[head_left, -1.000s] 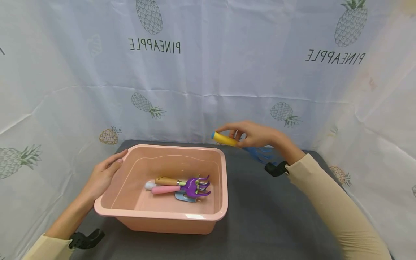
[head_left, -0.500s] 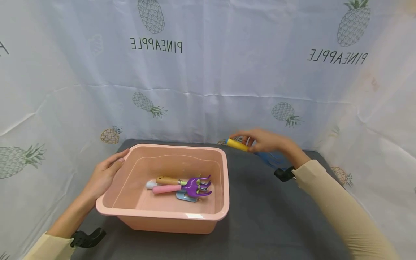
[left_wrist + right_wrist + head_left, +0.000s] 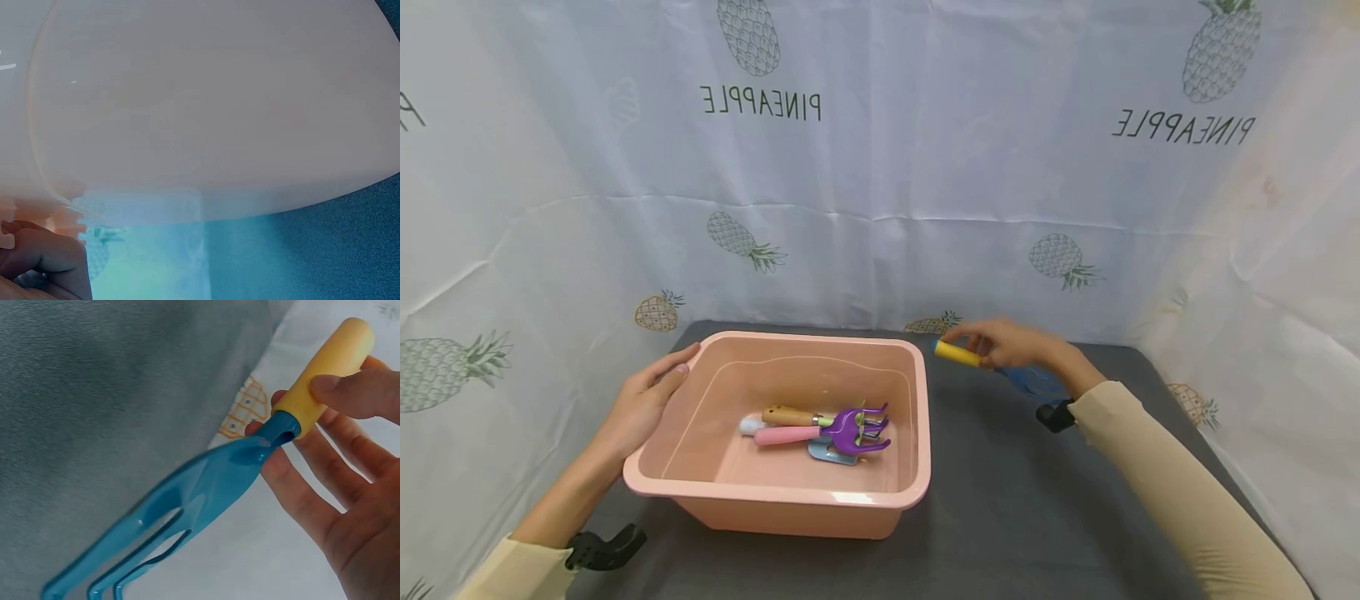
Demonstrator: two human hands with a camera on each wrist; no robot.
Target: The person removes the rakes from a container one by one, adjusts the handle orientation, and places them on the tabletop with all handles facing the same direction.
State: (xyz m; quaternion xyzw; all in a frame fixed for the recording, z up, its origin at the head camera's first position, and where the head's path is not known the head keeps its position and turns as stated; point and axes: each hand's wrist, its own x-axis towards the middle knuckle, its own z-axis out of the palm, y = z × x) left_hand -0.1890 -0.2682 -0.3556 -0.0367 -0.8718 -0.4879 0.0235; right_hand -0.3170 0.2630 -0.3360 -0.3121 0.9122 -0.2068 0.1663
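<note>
A pink plastic basin (image 3: 782, 495) stands on the dark grey table. My left hand (image 3: 643, 410) grips its left rim, with the thumb on top; in the left wrist view, curled fingers (image 3: 47, 259) show beside the basin wall. To the right of the basin, my right hand (image 3: 1013, 346) holds a blue hand rake (image 3: 215, 478) by its yellow handle (image 3: 328, 375), thumb on one side and fingers on the other. The rake's tines point down, away from the basin. In the basin lie a purple hand rake (image 3: 848, 431) with a pink handle and a wooden-handled tool (image 3: 786, 416), partly overlapping.
A light blue tool part (image 3: 831, 452) and a whitish end (image 3: 749, 426) show under the other tools in the basin. Grey tabletop (image 3: 1037, 492) extends to the right. A white pineapple-print curtain (image 3: 880, 167) surrounds the table at the back and sides.
My right hand has moved right and down with the blue hand rake, away from the basin and nearer the tabletop. The left hand stays on the basin rim.
</note>
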